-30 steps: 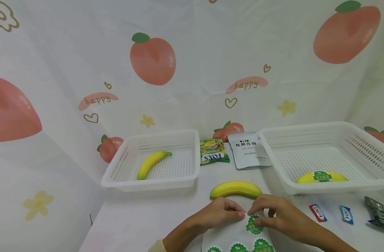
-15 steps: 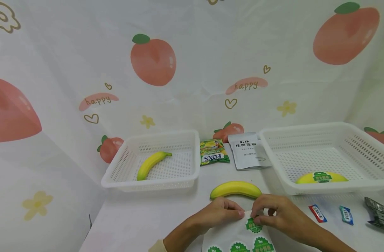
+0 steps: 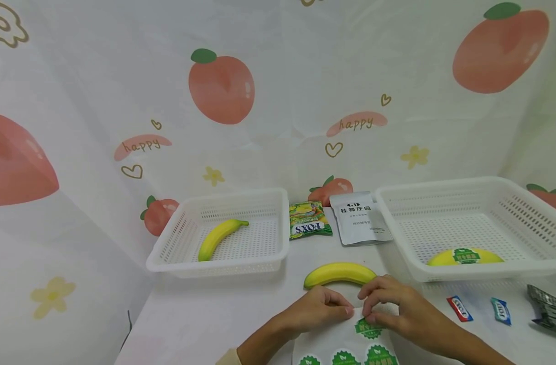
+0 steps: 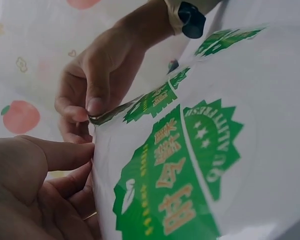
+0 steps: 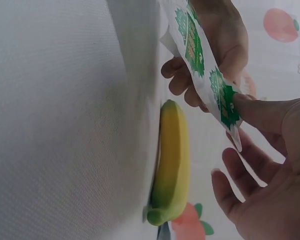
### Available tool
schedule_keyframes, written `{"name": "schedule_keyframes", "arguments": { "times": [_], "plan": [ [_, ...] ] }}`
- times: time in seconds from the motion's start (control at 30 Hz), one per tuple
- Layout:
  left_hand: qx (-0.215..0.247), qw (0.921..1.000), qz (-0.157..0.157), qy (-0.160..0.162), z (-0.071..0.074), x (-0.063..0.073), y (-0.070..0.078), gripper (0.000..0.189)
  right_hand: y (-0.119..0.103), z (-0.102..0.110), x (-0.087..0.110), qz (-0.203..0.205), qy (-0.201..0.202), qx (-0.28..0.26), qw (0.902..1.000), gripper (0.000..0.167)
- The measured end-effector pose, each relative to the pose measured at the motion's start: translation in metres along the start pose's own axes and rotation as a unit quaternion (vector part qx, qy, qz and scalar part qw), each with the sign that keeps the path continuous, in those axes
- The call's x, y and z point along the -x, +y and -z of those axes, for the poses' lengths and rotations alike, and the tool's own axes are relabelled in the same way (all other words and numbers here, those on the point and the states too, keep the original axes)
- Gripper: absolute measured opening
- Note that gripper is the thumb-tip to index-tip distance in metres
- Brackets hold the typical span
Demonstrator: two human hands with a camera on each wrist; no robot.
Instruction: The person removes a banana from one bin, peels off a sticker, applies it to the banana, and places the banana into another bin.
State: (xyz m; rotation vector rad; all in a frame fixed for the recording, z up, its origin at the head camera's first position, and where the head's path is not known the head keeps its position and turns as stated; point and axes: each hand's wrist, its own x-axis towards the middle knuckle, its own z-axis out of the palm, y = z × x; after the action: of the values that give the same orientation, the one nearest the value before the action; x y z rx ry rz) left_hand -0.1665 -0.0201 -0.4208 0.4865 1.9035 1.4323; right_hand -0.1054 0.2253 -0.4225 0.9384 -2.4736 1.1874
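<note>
A white sheet of green serrated round stickers (image 3: pixel 325 342) is held up between both hands in the head view. The left hand (image 3: pixel 310 312) pinches the sheet's far edge, thumb on the printed face and fingers behind. At the far right corner, the right hand (image 3: pixel 403 310) pinches the sheet with its thumb over a green sticker (image 5: pixel 224 97), which looks bent there in the right wrist view. The other fingers of that hand spread loosely behind the sheet. Just beyond the hands a yellow banana (image 3: pixel 341 274) lies on the table.
A white basket (image 3: pixel 218 268) at left holds a plain banana (image 3: pixel 218 239); the right basket (image 3: pixel 487 274) holds a stickered one (image 3: pixel 466 256). Between them lie a green candy bag (image 3: pixel 309 220) and a silver pouch (image 3: pixel 360 220). Small wrapped candies (image 3: pixel 460 308) and a black packet (image 3: pixel 549 309) are at right.
The right hand's fingers have shifted and lifted slightly at the sheet's corner, and the corner sticker appears more bent. The left hand keeps its pinch in nearly the same place.
</note>
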Motion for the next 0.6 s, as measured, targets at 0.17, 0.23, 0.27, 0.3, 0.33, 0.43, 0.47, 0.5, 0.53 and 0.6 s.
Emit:
{"name": "schedule_keyframes", "arguments": {
  "times": [0.17,0.23,0.27,0.3,0.33,0.43,0.47,0.5,0.53,0.6],
  "plan": [
    [-0.037,0.9991,0.005,-0.018,0.0067,-0.0031,-0.0024,0.017,-0.0021,-0.0004,-0.0014,0.016,0.016,0.016,0.9996,0.024],
    [-0.043,0.9989,0.002,-0.021,0.0079,-0.0028,-0.0024,0.016,-0.0027,0.0001,-0.0026,0.029,0.02,0.007,0.9993,0.025],
    [-0.042,0.9989,0.001,-0.022,0.0081,-0.0022,-0.002,0.017,-0.0028,0.0004,-0.0032,0.038,0.021,0.002,0.9991,0.026],
    [-0.039,0.999,-0.007,-0.02,0.0076,-0.0016,-0.002,0.017,-0.0031,0.0007,-0.0036,0.041,0.021,-0.002,0.9989,0.027],
    [-0.038,0.9991,-0.009,-0.018,0.0071,-0.0014,-0.0022,0.017,-0.0032,0.001,-0.0038,0.041,0.02,-0.004,0.999,0.029],
    [-0.03,0.9993,-0.019,-0.012,0.0046,0.0013,-0.0003,0.016,-0.0042,0.0021,-0.0031,0.017,0.012,-0.01,0.9997,0.029],
    [-0.029,0.9993,-0.019,-0.011,0.0043,0.0014,-0.0006,0.016,-0.0048,0.0026,-0.0025,0.002,0.008,-0.009,0.9999,0.028],
    [-0.029,0.9993,-0.019,-0.011,0.0039,0.0015,-0.001,0.016,-0.0053,0.0032,-0.0018,-0.013,0.004,-0.01,0.9999,0.027],
    [-0.03,0.9993,-0.019,-0.011,0.0037,0.0015,-0.0013,0.016,-0.0055,0.0035,-0.0014,-0.021,0.003,-0.01,0.9997,0.026],
    [-0.03,0.9993,-0.019,-0.013,0.0036,0.0014,-0.0019,0.016,-0.0061,0.0038,-0.0012,-0.028,0.004,-0.013,0.9995,0.024]
  ]
}}
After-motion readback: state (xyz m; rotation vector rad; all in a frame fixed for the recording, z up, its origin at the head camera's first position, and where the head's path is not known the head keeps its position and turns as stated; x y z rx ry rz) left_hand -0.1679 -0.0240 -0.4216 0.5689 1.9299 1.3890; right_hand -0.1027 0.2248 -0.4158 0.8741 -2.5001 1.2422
